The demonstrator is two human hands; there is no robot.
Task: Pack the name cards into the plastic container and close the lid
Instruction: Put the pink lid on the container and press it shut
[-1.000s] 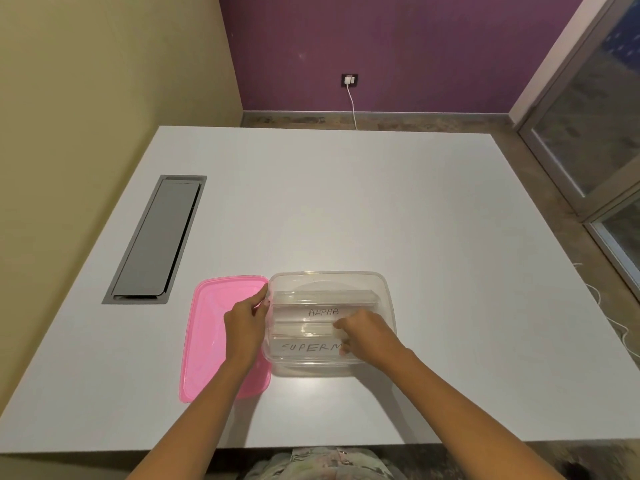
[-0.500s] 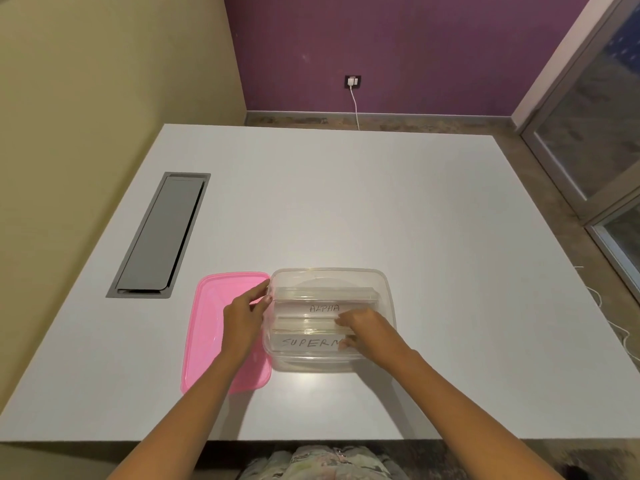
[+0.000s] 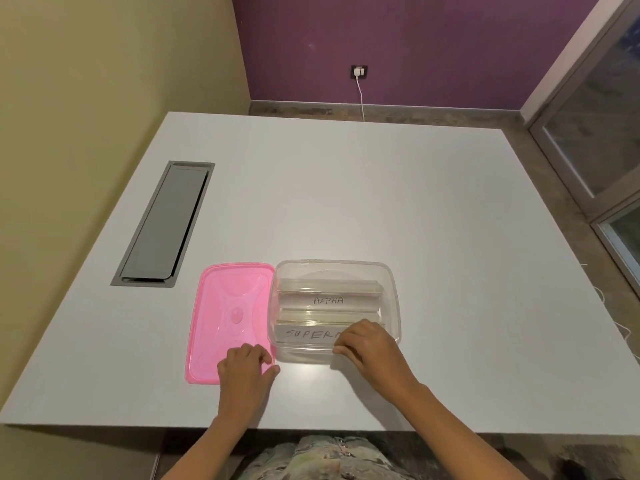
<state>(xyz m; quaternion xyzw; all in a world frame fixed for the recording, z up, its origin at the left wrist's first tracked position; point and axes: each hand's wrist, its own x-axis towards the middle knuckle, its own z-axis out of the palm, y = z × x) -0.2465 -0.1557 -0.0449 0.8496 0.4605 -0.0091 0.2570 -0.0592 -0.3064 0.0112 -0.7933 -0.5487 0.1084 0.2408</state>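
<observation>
A clear plastic container (image 3: 393, 292) sits on the white table near its front edge. Inside lie name cards; one reads ALPHA (image 3: 328, 301) and a nearer one begins SUPER (image 3: 308, 334). The pink lid (image 3: 225, 306) lies flat on the table, touching the container's left side. My left hand (image 3: 247, 370) rests on the lid's near right corner with fingers curled; whether it grips the lid I cannot tell. My right hand (image 3: 369, 344) covers the container's near right corner, fingers bent over the rim and the SUPER card's end.
The white table (image 3: 346, 202) stretches far and right of the container. A grey cable hatch (image 3: 166, 223) is set into its left side. A yellow wall stands left, a purple wall with a socket and cable (image 3: 359, 72) behind, glass doors right.
My left hand left the container's left rim and came back to the lid's near corner. My right hand slid toward the container's near rim.
</observation>
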